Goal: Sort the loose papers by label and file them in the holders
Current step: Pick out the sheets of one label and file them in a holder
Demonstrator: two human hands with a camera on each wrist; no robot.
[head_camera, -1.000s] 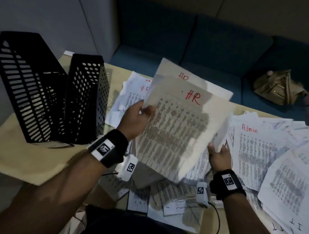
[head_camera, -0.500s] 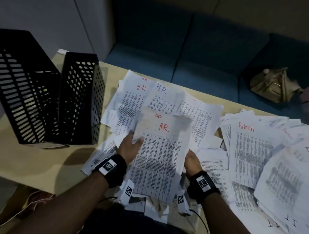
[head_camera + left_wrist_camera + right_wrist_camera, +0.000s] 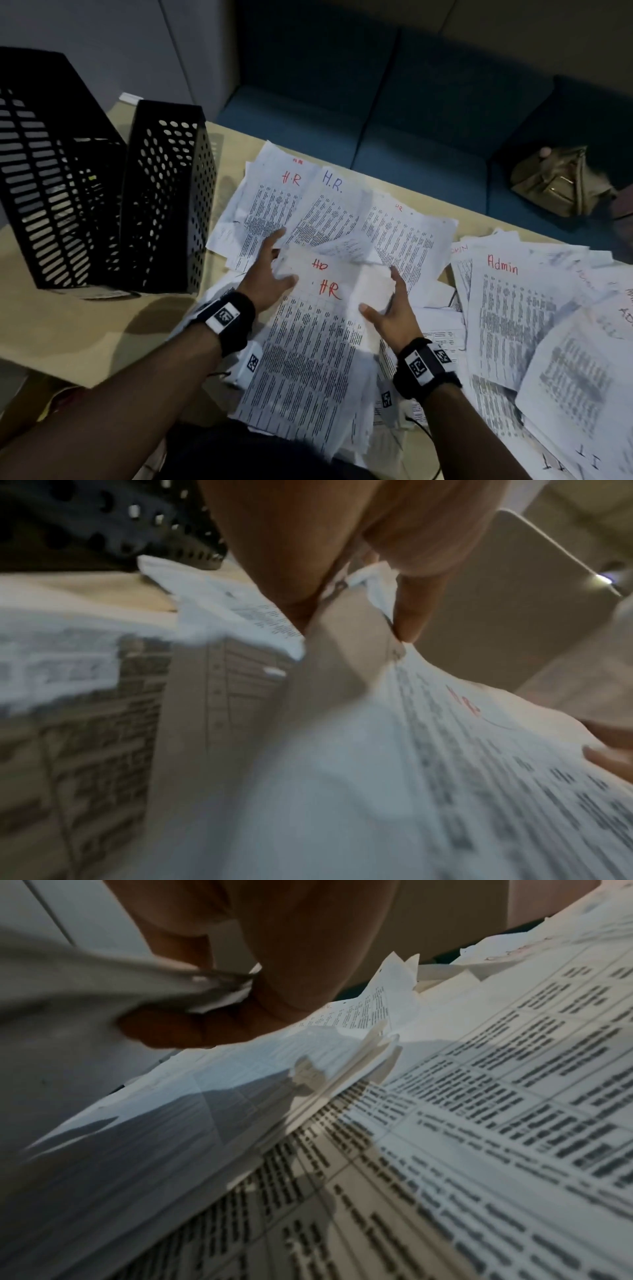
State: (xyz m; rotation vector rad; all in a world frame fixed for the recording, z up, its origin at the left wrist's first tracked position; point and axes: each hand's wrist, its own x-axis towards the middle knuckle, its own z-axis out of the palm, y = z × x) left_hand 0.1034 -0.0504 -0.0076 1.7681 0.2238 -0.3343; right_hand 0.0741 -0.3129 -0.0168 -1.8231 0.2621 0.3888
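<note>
A stack of printed sheets marked "HR" in red lies in front of me on top of the loose papers. My left hand holds its upper left corner, thumb on top and fingers underneath; the left wrist view shows fingers pinching the paper edge. At the upper right edge my right hand grips the same stack, and the right wrist view shows the sheets caught between the thumb and the palm. Two black perforated holders stand upright at the left, apart from both hands.
More HR sheets fan out behind the stack. An "Admin" pile covers the right side, with sheets marked "IT" at the lower right. Bare tabletop shows below the holders. A tan bag sits on the blue sofa.
The HR stack, held up and tilted a second ago, has come down flat onto the pile in front of me. Both hands have stayed at its upper edges.
</note>
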